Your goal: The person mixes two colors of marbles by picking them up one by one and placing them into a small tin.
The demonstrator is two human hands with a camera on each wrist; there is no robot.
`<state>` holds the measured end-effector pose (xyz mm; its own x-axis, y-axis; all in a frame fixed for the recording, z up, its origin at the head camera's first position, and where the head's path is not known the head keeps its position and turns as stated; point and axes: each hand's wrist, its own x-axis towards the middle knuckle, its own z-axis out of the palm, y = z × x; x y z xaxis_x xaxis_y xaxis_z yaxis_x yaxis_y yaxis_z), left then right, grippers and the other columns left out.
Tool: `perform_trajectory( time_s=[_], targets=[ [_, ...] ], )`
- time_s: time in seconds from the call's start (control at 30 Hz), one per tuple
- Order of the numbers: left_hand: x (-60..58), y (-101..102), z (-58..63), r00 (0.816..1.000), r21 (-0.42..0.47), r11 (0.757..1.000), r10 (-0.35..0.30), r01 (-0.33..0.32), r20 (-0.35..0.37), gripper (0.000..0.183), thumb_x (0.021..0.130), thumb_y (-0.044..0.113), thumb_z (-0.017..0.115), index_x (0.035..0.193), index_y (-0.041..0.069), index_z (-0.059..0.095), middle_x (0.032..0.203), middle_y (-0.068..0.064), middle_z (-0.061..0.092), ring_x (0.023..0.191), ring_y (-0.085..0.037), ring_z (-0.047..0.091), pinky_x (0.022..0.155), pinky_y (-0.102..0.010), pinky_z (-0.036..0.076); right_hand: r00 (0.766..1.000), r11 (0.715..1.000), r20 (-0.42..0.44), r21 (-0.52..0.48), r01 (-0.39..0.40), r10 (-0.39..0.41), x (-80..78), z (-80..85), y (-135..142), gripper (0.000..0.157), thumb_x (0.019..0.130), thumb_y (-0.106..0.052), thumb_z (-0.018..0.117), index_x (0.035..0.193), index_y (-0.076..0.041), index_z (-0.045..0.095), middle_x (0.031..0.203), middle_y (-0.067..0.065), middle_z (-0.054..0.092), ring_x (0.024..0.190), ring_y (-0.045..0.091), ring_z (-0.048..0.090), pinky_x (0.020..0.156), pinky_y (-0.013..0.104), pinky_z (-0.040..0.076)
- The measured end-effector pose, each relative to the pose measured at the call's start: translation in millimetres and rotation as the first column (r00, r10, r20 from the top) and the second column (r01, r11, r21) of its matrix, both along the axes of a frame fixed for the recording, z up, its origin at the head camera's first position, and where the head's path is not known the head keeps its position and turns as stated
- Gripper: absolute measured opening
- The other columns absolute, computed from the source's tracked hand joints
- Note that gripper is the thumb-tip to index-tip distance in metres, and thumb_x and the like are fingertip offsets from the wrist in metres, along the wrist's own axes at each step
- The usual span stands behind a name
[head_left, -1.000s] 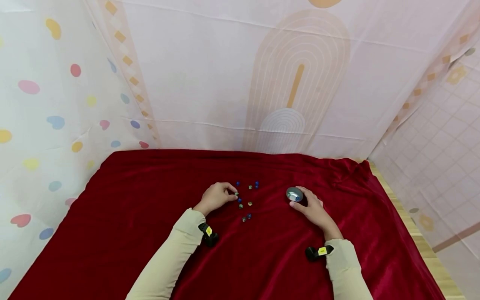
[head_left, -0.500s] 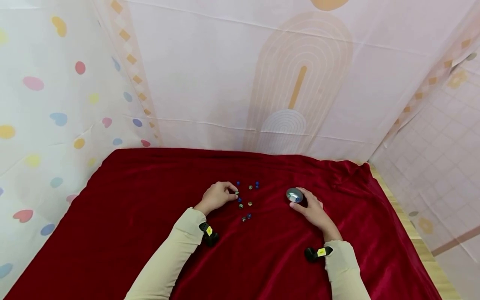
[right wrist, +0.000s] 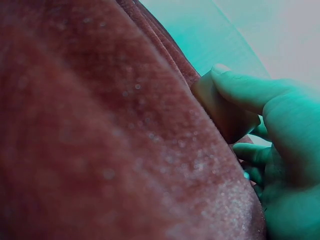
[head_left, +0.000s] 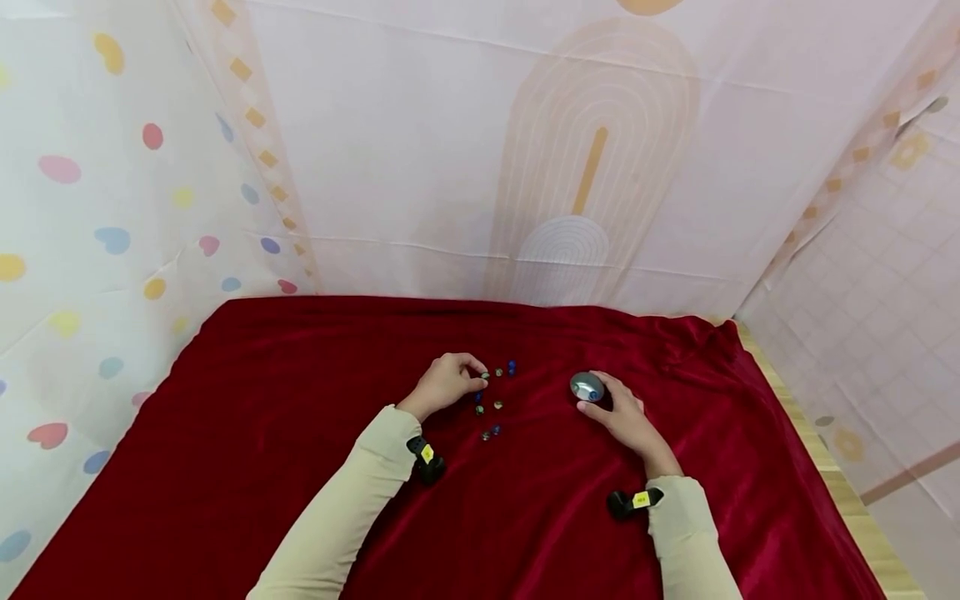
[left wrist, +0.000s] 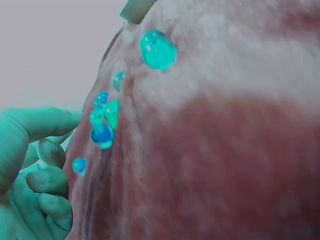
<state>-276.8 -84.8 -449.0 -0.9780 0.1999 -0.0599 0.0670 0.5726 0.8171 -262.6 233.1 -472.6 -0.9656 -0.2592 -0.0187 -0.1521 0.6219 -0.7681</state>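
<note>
In the head view my left hand [head_left: 444,387] pinches a pale greenish marble [head_left: 485,376] between thumb and index finger, just over the red cloth. Loose glass marbles lie around it: a blue marble [head_left: 512,365] and a green marble [head_left: 498,372] to its right, a blue marble [head_left: 478,397] right below the thumb. The left wrist view shows several of them, such as a large turquoise-looking marble [left wrist: 158,50], beside the curled fingers [left wrist: 47,180]. My right hand [head_left: 628,421] grips a small metal cup [head_left: 587,386] by its side, tilted to show marbles inside; the right wrist view shows its outer wall [right wrist: 227,112].
Further marbles lie nearer me, including a green marble [head_left: 480,410] and a blue marble [head_left: 496,430]. Red velvet cloth [head_left: 525,517] covers the table in folds. A wooden edge [head_left: 832,475] shows at the right, and patterned curtains [head_left: 420,167] stand behind.
My left hand has moved a little right and away from me with the greenish marble between its fingertips, now covering a blue marble seen before. My right hand and the cup stay put.
</note>
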Motion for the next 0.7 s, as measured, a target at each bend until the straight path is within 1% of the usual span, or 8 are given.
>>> perform_trajectory(
  time_s=[0.23,0.33,0.47,0.7],
  targets=[
    [-6.7,19.1,6.4,0.999,0.02,0.999,-0.029,0.029,-0.015,0.015,0.088,0.019,0.071,0.101,0.013,0.071,0.061,0.0,0.051,0.054,-0.013,0.045,0.053,-0.025,0.037,1.0,1.0,-0.011,0.007,0.002,-0.002,-0.1,0.5,2.2,0.066,0.092,-0.031,0.064,0.147,-0.007,0.035,0.151,0.02,0.035,0.14,0.039,0.028,0.11,0.058,0.008],
    [-7.5,28.0,8.1,0.999,0.028,0.999,-0.044,0.044,-0.01,0.015,0.087,0.02,0.071,0.1,0.013,0.071,0.062,0.0,0.052,0.055,-0.013,0.047,0.053,-0.024,0.038,1.0,1.0,-0.013,0.004,0.002,-0.002,0.4,0.4,1.9,0.066,0.092,-0.03,0.065,0.146,-0.006,0.036,0.15,0.02,0.036,0.139,0.039,0.029,0.109,0.058,0.009],
    [-7.4,39.2,10.0,0.998,0.038,0.997,-0.063,0.063,-0.013,0.015,0.087,0.02,0.071,0.099,0.013,0.071,0.062,0.001,0.051,0.054,-0.013,0.046,0.052,-0.024,0.037,1.0,1.0,-0.008,0.005,0.004,-0.004,0.5,-0.3,1.8,0.066,0.092,-0.03,0.065,0.146,-0.005,0.035,0.151,0.02,0.035,0.14,0.04,0.028,0.11,0.058,0.008],
    [-7.3,55.5,7.5,0.995,0.062,0.993,-0.102,0.102,-0.005,0.013,0.088,0.021,0.07,0.099,0.014,0.071,0.059,0.001,0.05,0.047,-0.012,0.044,0.045,-0.025,0.036,1.0,1.0,-0.013,0.004,0.0,0.0,-1.0,1.3,-1.7,0.066,0.092,-0.03,0.065,0.146,-0.006,0.036,0.152,0.019,0.034,0.141,0.039,0.027,0.11,0.058,0.008]
  ],
)
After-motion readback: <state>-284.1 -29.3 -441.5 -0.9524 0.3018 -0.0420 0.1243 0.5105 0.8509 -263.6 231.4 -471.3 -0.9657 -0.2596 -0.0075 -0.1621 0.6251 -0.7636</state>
